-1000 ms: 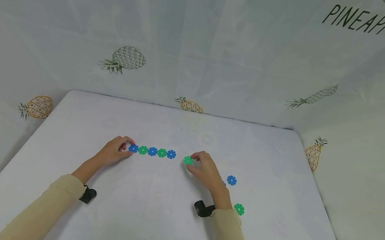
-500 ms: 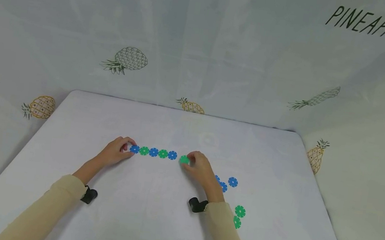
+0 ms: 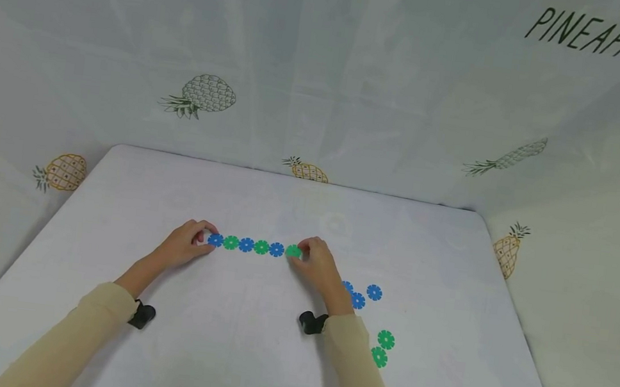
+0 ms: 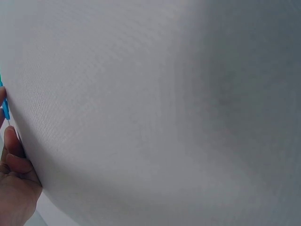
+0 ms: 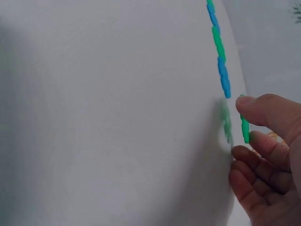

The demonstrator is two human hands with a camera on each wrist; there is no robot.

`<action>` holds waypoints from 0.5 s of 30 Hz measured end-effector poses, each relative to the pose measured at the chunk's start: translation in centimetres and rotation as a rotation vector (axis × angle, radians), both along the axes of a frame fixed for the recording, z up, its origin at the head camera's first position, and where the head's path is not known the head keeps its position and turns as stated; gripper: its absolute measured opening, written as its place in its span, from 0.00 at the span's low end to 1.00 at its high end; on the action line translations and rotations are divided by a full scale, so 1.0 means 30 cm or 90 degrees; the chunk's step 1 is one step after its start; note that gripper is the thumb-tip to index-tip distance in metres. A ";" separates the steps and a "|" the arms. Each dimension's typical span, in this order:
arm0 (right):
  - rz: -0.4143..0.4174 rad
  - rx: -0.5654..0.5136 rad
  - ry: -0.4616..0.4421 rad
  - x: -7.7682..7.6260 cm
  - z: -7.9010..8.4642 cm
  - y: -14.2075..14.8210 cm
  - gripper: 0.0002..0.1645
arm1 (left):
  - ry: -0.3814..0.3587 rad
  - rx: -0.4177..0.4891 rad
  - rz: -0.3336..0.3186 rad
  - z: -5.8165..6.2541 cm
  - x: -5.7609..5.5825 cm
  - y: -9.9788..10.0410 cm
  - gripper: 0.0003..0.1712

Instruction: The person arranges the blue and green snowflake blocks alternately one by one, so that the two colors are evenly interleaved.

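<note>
A row of flat, notched snowflake-shaped discs, alternating blue and green, lies on the white table. My left hand (image 3: 187, 244) holds the blue disc (image 3: 215, 240) at the row's left end between thumb and forefinger. In the left wrist view only a sliver of that blue disc (image 4: 5, 109) shows at the edge. Just right of the row's last blue disc (image 3: 276, 249), my right hand (image 3: 317, 265) pinches a green disc (image 3: 293, 251) by its top and bottom edges. In the right wrist view this green disc (image 5: 245, 127) is raised off the table, its green reflection beneath.
Blue discs (image 3: 374, 292) lie loose beside the right wrist, one partly hidden by it. Two green discs (image 3: 385, 340) lie nearer the front, beside the right sleeve. A pineapple-print cloth (image 3: 402, 101) rises behind the table (image 3: 198, 347).
My right hand has moved left with the green disc, narrowing the gap to the row. More loose discs show from behind the right arm. The left hand stays in place.
</note>
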State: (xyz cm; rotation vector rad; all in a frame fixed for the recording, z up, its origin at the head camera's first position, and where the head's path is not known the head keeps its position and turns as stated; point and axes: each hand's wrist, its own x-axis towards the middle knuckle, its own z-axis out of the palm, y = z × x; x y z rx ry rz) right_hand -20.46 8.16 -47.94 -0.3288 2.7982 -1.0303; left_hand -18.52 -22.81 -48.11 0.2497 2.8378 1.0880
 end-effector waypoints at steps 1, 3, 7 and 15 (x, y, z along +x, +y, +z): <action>0.000 0.002 0.003 -0.002 -0.002 -0.002 0.20 | -0.001 0.000 0.001 0.002 0.000 0.001 0.18; 0.001 0.010 0.009 -0.005 -0.006 -0.006 0.20 | -0.001 0.002 -0.001 0.007 0.001 0.003 0.18; -0.001 0.024 0.009 -0.012 -0.015 -0.013 0.20 | -0.003 0.000 0.001 0.009 0.001 0.004 0.18; -0.015 0.026 -0.003 -0.011 -0.022 -0.017 0.19 | -0.006 -0.002 0.002 0.015 0.005 0.008 0.18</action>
